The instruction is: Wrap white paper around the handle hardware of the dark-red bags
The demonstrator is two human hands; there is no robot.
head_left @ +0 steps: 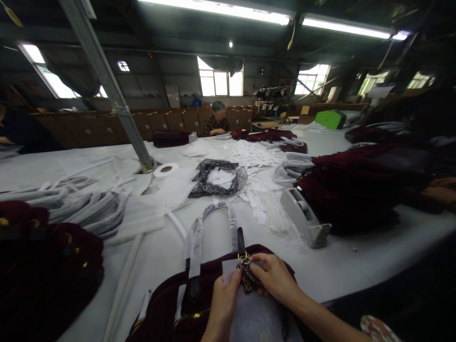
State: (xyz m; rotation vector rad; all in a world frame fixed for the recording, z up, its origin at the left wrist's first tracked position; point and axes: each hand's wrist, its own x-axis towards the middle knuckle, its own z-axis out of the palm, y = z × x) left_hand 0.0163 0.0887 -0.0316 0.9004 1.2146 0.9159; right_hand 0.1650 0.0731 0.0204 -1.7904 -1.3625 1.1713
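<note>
A dark maroon handbag (171,304) lies on the table close to me, its handles (196,247) wrapped in pale grey-white covering. From a gold ring (244,258) at the base of one handle hangs a brown patterned charm (246,278). My left hand (225,297) is closed with the thumb on a thin white sheet (230,270), at the charm's left side. With fingers bent round the charm's right side, my right hand (272,275) grips it. A translucent white sheet (254,313) covers part of the bag below. Some fingertips are hidden behind the sheet and charm.
Maroon bags are piled at left (46,270) and right (356,185). A grey tape dispenser (306,218), black-and-white patterned material (197,187), a tape roll (166,169) and paper scraps lie on the table. A metal post (107,80) rises at left. Another person (216,121) sits across.
</note>
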